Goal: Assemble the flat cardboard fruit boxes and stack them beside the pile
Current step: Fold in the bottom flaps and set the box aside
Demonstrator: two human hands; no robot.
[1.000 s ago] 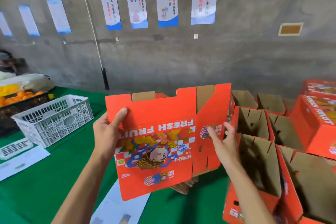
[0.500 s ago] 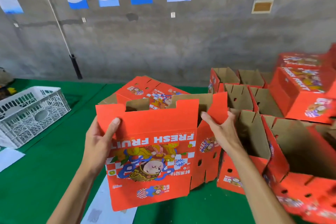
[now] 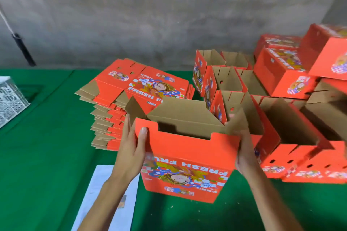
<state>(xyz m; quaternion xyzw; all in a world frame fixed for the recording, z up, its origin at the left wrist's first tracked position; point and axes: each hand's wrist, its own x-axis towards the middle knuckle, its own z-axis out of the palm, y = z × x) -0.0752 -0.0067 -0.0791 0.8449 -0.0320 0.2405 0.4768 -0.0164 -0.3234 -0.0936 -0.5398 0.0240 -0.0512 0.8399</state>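
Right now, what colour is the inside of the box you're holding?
Plain brown cardboard inside the box, orange-red outside; the head view shows it.

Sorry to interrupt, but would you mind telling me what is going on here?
A person is opening a flat orange fruit box into shape, left hand and right hand gripping its two sides. Its top flaps stand open. The pile of flat boxes lies behind it, and assembled boxes stand to the right.
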